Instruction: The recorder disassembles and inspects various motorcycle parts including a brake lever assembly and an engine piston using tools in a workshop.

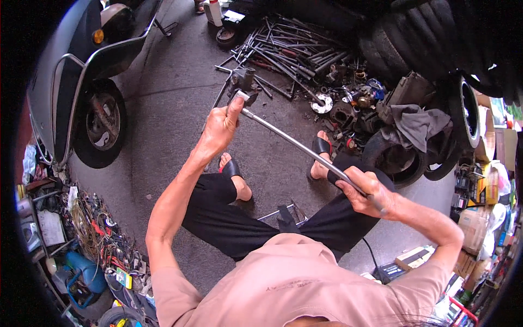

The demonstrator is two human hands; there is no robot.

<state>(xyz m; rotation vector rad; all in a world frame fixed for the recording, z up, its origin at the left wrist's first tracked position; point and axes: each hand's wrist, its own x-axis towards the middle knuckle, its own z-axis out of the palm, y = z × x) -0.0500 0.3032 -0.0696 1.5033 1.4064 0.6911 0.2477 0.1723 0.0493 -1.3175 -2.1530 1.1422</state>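
Nearest the wearer, the right hand (364,191) is closed around the lower end of a metal bar (294,143), which lies slantwise above the knees and the floor (272,131). The left hand (220,128) is curled at the bar's upper end, thumb extended along it. That hand hides the end fitting; whether the grey metal cylinder (243,78) just beyond is joined to it cannot be determined.

Between the legs, a metal frame (293,212) is mostly covered by clothing. At lower left, tangled cables (92,229) lie near a blue tank (90,272); individual items are hard to separate.

To the right, a grey cloth (417,125) drapes over tyres, partly concealing them. Beside it, mixed metal parts (348,103) crowd the floor. A scooter (81,82) at left is cut off by the rim. Farther ahead, heaped metal rods (294,46) overlap, restricting the floor there; stacked tyres (408,38) behind fade into shadow.
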